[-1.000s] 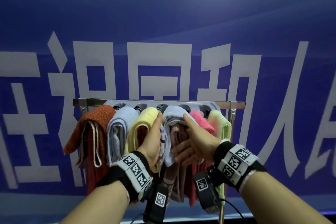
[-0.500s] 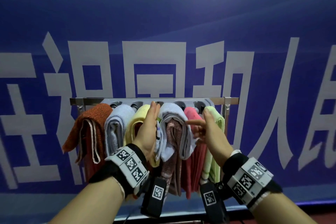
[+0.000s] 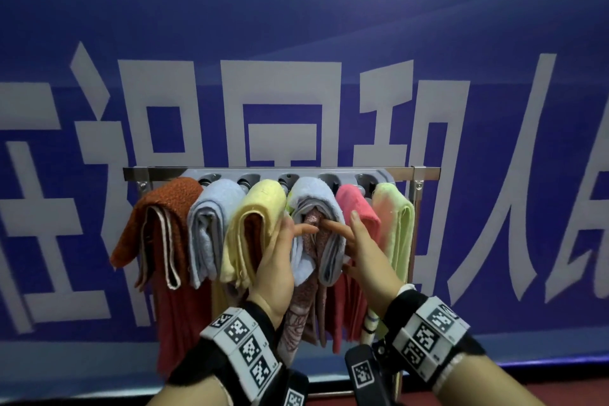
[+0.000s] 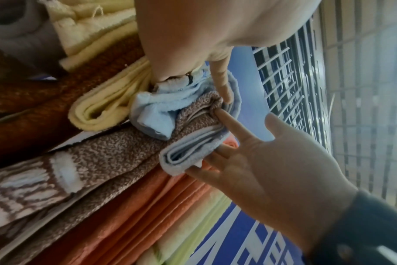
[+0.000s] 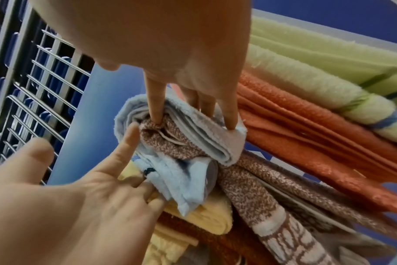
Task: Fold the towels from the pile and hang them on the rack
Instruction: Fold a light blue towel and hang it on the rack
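Blue banner [image 3: 296,26] behind; brown towel [image 4: 116,152] touches both index fingers [image 4: 231,123].

Only readable text is a row of large white Chinese characters on the blue banner [image 3: 296,10] behind the towel rack [image 3: 155,172].
- "人" [image 3: 510,175] is clear.
- The character left of it [image 3: 445,142] looks like "到".
- The boxed character [image 3: 280,81] is "同" or "回". Can't tell which, because the rack hides its lower part.
- The two further left and the one at the right edge are cropped or unclear.

Left wristband [image 3: 244,346], right wristband [image 3: 428,336] and right wrist-camera housing [image 3: 362,376] carry square black-and-white fiducial markers. These are codes, not text. The tiny print beside them is too small to read.
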`<state>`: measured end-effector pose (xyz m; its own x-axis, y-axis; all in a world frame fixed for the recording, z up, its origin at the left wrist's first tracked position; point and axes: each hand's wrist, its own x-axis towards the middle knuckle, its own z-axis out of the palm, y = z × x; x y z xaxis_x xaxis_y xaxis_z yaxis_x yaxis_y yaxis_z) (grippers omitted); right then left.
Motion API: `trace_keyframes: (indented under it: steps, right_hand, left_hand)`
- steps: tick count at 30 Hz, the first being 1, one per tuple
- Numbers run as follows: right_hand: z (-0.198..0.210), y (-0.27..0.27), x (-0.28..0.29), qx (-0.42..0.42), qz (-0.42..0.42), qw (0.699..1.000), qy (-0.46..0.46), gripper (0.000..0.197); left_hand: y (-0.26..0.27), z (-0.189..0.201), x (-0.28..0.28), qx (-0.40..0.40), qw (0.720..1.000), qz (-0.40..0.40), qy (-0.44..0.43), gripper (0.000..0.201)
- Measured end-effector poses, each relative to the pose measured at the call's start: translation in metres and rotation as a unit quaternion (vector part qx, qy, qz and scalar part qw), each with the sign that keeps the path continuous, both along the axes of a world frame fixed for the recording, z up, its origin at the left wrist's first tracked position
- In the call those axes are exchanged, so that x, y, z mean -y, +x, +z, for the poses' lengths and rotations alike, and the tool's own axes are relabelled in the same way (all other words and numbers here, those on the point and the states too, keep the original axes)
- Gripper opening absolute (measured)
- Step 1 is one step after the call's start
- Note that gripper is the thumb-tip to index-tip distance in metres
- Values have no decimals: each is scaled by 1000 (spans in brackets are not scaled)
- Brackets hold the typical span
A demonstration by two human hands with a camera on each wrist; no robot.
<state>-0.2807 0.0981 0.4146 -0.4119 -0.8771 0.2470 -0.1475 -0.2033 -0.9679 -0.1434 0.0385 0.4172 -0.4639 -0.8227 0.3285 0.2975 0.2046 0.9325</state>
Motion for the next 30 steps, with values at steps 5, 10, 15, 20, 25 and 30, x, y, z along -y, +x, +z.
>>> trace_keyframes:
  steps: [5,10,15,20,25,30]
  right_hand:
    - [-7,6,8,82,65,994,5,64]
    - [-2,10,14,117,50,992,-22,64]
    - [-3,5,27,197,111,971,-74,67]
    - [-5,-1,42,161,81,983,-44,61]
    - [-15,-4,42,119,47,992,0,62]
    - [-16,-9,28,126,52,991,6,50]
  left_hand:
    - [4,-16,5,26,999,-19,27,69]
    - [7,-18,9,-1,999,-3,52,94]
    - [4,-19,12,20,999,7,34,80]
    - [1,-30,21,47,998,31,-2,115]
    - [-4,-47,24,102,994,42,-12,118]
    - [-4,-53,21,232,965,93,-81,92]
